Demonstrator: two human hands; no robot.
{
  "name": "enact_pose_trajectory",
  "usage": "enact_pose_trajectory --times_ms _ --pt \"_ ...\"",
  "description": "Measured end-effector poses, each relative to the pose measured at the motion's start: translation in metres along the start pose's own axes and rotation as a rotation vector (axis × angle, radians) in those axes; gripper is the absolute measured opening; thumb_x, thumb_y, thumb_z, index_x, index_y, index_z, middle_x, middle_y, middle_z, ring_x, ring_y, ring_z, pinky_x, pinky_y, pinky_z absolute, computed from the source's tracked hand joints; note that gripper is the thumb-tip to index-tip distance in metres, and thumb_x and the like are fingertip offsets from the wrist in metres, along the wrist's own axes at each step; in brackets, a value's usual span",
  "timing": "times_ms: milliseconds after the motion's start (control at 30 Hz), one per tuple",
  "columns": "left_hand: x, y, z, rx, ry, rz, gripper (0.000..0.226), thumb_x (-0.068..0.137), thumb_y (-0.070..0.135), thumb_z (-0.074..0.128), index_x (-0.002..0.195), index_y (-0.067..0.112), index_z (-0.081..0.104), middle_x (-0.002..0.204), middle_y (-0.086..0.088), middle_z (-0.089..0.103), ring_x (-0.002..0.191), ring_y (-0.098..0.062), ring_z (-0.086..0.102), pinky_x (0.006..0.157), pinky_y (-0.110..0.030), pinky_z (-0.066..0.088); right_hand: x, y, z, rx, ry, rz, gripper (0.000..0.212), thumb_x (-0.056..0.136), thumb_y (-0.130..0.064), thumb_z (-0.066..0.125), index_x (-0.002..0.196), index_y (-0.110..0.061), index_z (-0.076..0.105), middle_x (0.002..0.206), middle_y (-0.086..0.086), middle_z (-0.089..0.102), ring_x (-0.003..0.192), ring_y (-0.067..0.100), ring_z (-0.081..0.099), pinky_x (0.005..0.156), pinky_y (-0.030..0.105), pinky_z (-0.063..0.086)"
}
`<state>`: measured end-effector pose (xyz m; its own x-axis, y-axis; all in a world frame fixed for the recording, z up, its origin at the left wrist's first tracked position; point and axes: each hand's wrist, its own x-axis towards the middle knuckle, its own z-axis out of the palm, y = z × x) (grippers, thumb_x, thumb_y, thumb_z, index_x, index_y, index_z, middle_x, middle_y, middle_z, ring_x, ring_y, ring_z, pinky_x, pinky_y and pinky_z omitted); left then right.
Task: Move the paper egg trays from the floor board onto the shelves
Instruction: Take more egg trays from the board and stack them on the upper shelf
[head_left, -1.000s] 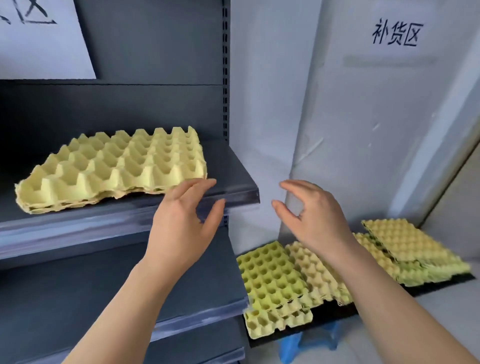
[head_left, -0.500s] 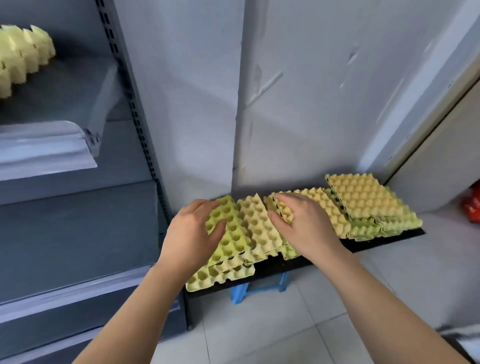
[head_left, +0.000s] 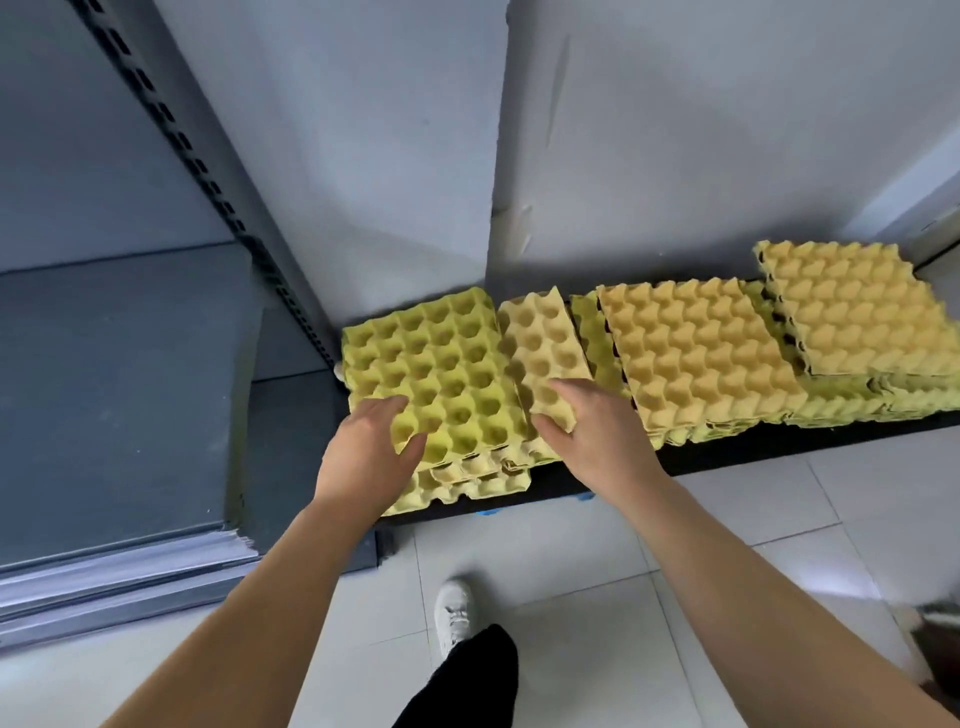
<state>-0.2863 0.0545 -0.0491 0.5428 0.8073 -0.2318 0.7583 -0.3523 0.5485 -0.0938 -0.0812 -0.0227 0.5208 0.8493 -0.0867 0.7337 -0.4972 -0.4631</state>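
Note:
Several paper egg trays lie in overlapping stacks on a black floor board. The leftmost, a green-yellow tray, sits cups-up on a small pile. My left hand grips its near left corner, thumb on top. Beside it a tan tray lies tilted; my right hand grips its near edge, thumb beneath and fingers over it. Further right lie an orange tray and another orange tray on more stacks.
The dark grey shelf unit stands at the left, its perforated upright slanting down to the trays. A grey wall rises behind the board. My white shoe stands on the pale tiled floor below.
The view has swung from the shelf down to the floor board. Both hands dropped from shelf height onto the leftmost trays and now grip their near edges.

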Motion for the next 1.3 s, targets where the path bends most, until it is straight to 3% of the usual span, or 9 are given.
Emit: enact_pose_trajectory --times_ms 333,467,667,767,933,1033,1133,1233,1300 --pt "0.074 -0.086 0.091 0.059 -0.161 -0.337 0.079 0.083 0.049 0.065 0.146 0.022 0.025 0.142 -0.008 0.033 0.122 -0.030 0.046 0.093 -0.046 0.047 0.073 0.053 0.115 0.026 -0.193 0.064 0.062 0.089 -0.040 0.059 0.141 -0.014 0.039 0.142 0.007 0.044 0.129 0.025 0.043 0.103 0.041 0.041" --pt "0.092 -0.116 0.114 0.045 -0.156 -0.449 0.089 0.078 0.055 0.068 0.146 0.022 0.021 0.144 -0.011 0.029 0.123 -0.036 0.042 0.092 -0.050 0.045 0.094 0.067 0.143 0.011 -0.254 0.074 0.063 0.088 -0.045 0.057 0.142 -0.018 0.037 0.145 0.007 0.039 0.119 0.027 0.052 0.096 0.045 0.046" --pt "0.103 -0.134 0.137 -0.138 -0.156 -0.536 0.103 0.073 0.050 0.075 0.148 0.022 0.010 0.146 -0.012 0.036 0.124 -0.034 0.046 0.085 -0.041 0.044 0.110 0.073 0.169 0.006 -0.203 0.062 0.071 0.089 -0.046 0.055 0.145 -0.009 0.030 0.134 0.011 0.048 0.118 0.028 0.051 0.091 0.036 0.044" --pt "0.101 -0.133 0.142 -0.161 -0.079 -0.546 0.102 0.072 0.047 0.078 0.147 0.023 0.013 0.142 -0.008 0.044 0.119 -0.034 0.050 0.086 -0.042 0.045 0.111 0.073 0.175 0.018 -0.179 0.069 0.069 0.089 -0.040 0.060 0.144 -0.012 0.032 0.124 0.013 0.052 0.109 0.029 0.055 0.089 0.036 0.045" --pt "0.097 -0.132 0.140 -0.250 -0.059 -0.563 0.101 0.073 0.045 0.077 0.149 0.027 0.013 0.144 -0.002 0.043 0.119 -0.030 0.052 0.084 -0.037 0.044 0.116 0.068 0.170 0.204 -0.100 0.152 0.054 0.088 -0.027 0.064 0.137 -0.019 0.043 0.127 0.010 0.044 0.113 0.028 0.050 0.096 0.033 0.041" --pt "0.092 -0.133 0.136 -0.413 -0.037 -0.597 0.101 0.074 0.041 0.078 0.150 0.029 0.013 0.140 0.000 0.046 0.112 -0.023 0.056 0.088 -0.038 0.049 0.120 0.061 0.157 0.275 -0.032 0.165 0.049 0.088 -0.019 0.064 0.133 -0.021 0.047 0.127 0.010 0.042 0.105 0.019 0.049 0.095 0.024 0.038" --pt "0.083 -0.130 0.130 -0.626 0.015 -0.646 0.097 0.076 0.032 0.079 0.151 0.028 0.017 0.132 0.003 0.047 0.108 -0.016 0.054 0.077 -0.028 0.049 0.117 0.057 0.146 0.334 0.001 0.185 0.046 0.088 -0.013 0.063 0.132 -0.021 0.049 0.128 0.008 0.043 0.094 0.009 0.048 0.088 0.011 0.035" --pt "0.075 -0.131 0.123 -0.660 0.035 -0.637 0.093 0.073 0.035 0.081 0.148 0.026 0.027 0.129 0.004 0.049 0.120 -0.017 0.050 0.083 -0.031 0.048 0.110 0.057 0.137 0.390 0.025 0.219 0.045 0.088 -0.010 0.061 0.130 -0.021 0.051 0.126 0.005 0.044 0.098 0.007 0.047 0.079 -0.004 0.030" --pt "0.068 -0.126 0.112 -0.564 0.034 -0.582 0.083 0.064 0.052 0.081 0.135 0.027 0.045 0.126 0.004 0.053 0.115 -0.018 0.053 0.081 -0.030 0.049 0.104 0.056 0.129 0.426 0.041 0.225 0.045 0.088 -0.010 0.062 0.131 -0.022 0.051 0.125 0.002 0.045 0.106 0.007 0.046 0.088 0.004 0.032"
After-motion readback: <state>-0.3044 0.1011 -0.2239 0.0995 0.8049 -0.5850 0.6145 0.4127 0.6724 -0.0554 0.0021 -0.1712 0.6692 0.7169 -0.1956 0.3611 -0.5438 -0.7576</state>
